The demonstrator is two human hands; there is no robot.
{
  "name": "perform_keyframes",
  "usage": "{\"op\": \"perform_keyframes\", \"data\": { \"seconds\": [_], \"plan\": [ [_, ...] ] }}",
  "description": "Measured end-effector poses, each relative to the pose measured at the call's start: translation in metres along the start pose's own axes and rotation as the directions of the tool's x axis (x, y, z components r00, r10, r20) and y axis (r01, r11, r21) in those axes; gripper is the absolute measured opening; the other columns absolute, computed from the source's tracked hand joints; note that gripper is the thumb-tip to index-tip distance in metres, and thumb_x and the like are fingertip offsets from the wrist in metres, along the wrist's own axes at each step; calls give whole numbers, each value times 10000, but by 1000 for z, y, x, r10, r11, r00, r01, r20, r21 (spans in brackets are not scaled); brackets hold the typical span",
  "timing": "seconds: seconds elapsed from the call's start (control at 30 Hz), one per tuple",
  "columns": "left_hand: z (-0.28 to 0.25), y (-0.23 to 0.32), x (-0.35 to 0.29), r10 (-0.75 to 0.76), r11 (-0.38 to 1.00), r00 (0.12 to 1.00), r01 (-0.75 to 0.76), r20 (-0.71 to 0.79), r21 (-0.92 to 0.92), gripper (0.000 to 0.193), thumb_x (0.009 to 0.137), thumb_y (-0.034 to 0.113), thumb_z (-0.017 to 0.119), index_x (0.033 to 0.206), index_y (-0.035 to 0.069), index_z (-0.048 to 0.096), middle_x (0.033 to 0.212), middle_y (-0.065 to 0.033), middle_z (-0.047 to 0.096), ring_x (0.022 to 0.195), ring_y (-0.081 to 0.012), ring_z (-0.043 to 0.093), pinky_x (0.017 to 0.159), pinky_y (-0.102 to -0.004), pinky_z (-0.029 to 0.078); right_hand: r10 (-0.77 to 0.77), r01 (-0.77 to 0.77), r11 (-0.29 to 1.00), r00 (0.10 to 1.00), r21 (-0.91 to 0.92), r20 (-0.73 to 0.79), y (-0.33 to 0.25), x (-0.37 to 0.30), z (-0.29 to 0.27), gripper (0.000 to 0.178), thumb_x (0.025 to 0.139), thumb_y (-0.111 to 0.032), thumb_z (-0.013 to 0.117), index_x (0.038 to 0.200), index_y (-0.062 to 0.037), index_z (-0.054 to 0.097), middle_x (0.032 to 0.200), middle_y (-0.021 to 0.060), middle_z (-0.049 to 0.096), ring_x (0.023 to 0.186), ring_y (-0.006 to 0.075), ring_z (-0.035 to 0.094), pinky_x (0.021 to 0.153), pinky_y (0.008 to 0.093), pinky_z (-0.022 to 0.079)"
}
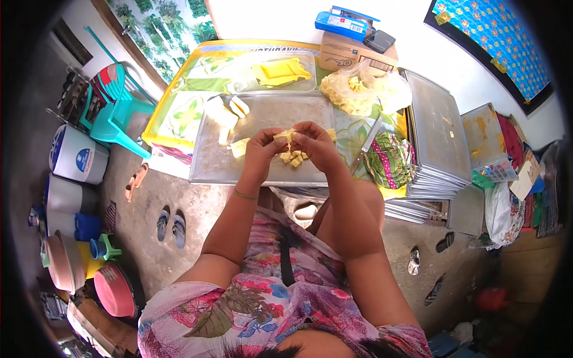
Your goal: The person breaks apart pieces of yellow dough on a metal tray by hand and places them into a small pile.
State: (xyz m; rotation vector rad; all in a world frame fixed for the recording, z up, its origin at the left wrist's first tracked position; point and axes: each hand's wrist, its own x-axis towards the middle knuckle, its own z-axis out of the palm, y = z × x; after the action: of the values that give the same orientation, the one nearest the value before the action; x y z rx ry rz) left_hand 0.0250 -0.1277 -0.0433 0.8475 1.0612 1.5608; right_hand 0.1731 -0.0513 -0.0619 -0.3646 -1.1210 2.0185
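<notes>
Above a metal tray (286, 112), both my hands pinch a small pale yellow, dough-like piece (286, 136) between the fingertips. My left hand (261, 150) grips its left side, and my right hand (317, 146) closes on its right side. Several cut yellow chunks (293, 158) lie on the tray just below my fingers. A flatter yellow piece (239, 147) rests beside my left hand. Larger pale blocks (222, 116) sit at the tray's far left. What the pieces are made of I cannot tell.
Right of the tray lie a long knife (367, 138) and a patterned cloth bundle (389, 160). Behind them stands a clear plastic bag (352, 98) of yellow pieces. A plastic tray (274, 85) holds a yellow cloth. Stacked metal trays (436, 137) fill the right side. A cardboard box (352, 52) stands behind.
</notes>
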Motion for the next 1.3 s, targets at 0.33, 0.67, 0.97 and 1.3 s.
{"op": "perform_keyframes", "data": {
  "seconds": [0.33,0.67,0.97,1.3],
  "plan": [
    [-1,0,-4,33,999,999,-33,-10,23,248,825,43,593,1060,-25,556,955,-92,603,810,-156,602,735,-272,514,38,-37,999,999,35,-11,2,-1,4,180,818,-70,609,964,-29,512,807,59,586,712,145,598,684,275,520],
    [-3,-3,-5,41,997,998,-44,-56,-61,223,837,37,570,1052,-21,561,951,-91,605,808,-157,602,741,-273,514,132,-119,965,990,235,-40,-11,-5,16,165,817,-44,597,948,-35,498,840,70,586,727,164,609,673,288,527],
    [-2,-9,-6,52,997,999,-52,-2,-54,190,835,55,585,1014,-5,570,929,-79,608,804,-150,596,722,-269,511,39,-46,994,997,102,73,10,-1,-2,185,828,-45,581,995,-34,502,876,78,584,750,168,609,672,288,527],
    [0,-8,-8,31,995,998,-35,-46,-92,208,830,106,610,1002,-7,582,885,-72,614,745,-130,599,673,-245,516,145,-143,971,989,193,0,-1,-4,14,152,820,-37,587,949,-24,508,873,69,576,724,163,606,643,282,527]
  ]
}}
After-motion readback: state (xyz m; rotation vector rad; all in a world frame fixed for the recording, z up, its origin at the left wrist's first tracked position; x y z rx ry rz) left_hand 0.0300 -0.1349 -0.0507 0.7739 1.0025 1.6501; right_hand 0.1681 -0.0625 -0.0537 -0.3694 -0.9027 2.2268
